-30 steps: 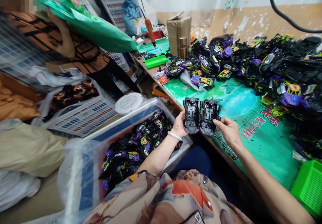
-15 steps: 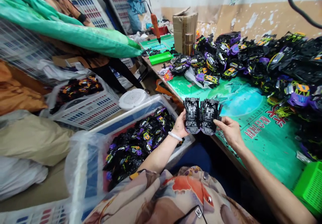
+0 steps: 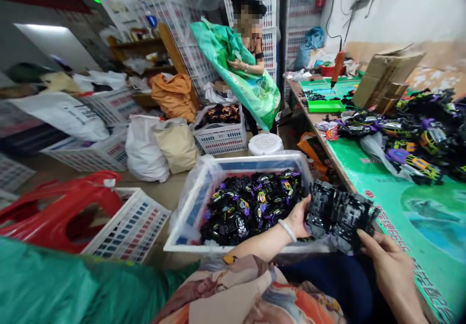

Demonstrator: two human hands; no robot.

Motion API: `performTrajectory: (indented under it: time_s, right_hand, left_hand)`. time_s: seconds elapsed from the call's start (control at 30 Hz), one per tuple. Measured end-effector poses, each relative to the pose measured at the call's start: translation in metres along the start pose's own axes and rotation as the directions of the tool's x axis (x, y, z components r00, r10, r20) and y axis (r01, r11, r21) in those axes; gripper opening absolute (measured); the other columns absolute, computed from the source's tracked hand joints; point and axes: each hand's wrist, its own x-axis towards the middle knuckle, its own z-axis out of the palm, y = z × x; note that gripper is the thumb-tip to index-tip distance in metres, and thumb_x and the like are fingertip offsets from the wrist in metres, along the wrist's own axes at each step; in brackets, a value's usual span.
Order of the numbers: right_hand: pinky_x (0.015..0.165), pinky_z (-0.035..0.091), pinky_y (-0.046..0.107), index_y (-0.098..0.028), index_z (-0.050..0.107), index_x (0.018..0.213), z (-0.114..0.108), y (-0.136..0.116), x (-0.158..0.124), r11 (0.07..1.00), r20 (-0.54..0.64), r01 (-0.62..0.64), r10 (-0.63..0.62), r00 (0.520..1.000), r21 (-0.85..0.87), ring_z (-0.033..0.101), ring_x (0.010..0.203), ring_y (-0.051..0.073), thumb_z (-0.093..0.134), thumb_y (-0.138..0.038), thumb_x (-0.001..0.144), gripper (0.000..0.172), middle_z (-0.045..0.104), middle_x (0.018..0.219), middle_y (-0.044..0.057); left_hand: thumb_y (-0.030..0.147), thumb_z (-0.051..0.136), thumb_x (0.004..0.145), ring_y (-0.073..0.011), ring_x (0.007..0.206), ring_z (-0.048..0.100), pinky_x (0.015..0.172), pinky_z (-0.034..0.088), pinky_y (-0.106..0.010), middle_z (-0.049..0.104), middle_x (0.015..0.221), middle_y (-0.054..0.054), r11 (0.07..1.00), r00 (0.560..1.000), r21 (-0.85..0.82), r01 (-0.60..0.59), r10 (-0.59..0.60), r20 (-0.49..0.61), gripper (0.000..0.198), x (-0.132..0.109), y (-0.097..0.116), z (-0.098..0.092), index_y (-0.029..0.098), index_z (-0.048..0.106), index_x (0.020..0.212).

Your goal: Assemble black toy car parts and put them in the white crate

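My left hand (image 3: 299, 217), with a pale bangle at the wrist, is closed on the edge of a black toy car body (image 3: 321, 208). Side by side with it is a second black toy car body (image 3: 350, 221), pinched at its right edge between the thumb and fingers of my right hand (image 3: 388, 256). Both bodies show their detailed black undersides and are slightly blurred. Below and behind my left hand stands a white crate (image 3: 182, 232) lined with clear plastic, with many black, purple and yellow toy cars (image 3: 251, 207) heaped in it.
The green-covered table (image 3: 400, 212) on the right bears piled toy cars, a cardboard box (image 3: 388, 74), a green tray (image 3: 325, 106) and a hanging orange electric screwdriver (image 3: 338, 64). A person (image 3: 251, 47) holds a green sack (image 3: 233, 81). A red stool (image 3: 73, 207) lies left.
My view has swung left, bringing the floor, sacks and red stool into sight. Both hands still hold the two toy car bodies. The person with the green sack now shows more fully.
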Motion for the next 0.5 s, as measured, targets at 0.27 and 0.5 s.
performTrajectory:
  time_s: [0.27, 0.5]
  right_hand:
    - [0.054, 0.046, 0.026, -0.018, 0.057, 0.07, 0.061, 0.007, -0.004, 0.999, 0.051, -0.051, 0.051, 0.997, 0.014, 0.053, 0.059, 0.014, 0.084, -0.055, 0.057, 0.048, 0.055, 0.063, -0.003]
    - [0.052, 0.042, 0.025, -0.02, 0.054, 0.071, 0.082, 0.002, -0.007, 0.985, 0.079, -0.048, 0.035, 0.996, 0.166, 0.05, 0.055, 0.012, 0.086, -0.049, 0.054, 0.047, 0.055, 0.061, -0.005]
  left_hand:
    - [0.052, 0.059, 0.086, -0.0274, 0.1, 0.07, 0.096, 0.048, -0.041, 0.075, 0.095, -0.013, 0.99, 0.982, -0.068, -0.125, 0.113, -0.151, 0.044, -0.046, 0.032, -0.018, 0.012, 0.072, 0.101]
    - [0.048, 0.058, 0.088, -0.0259, 0.098, 0.07, 0.093, 0.052, -0.04, 0.075, 0.094, -0.01, 0.975, 0.941, -0.011, -0.22, 0.21, -0.265, 0.038, -0.054, 0.043, -0.023, 0.014, 0.072, 0.097]
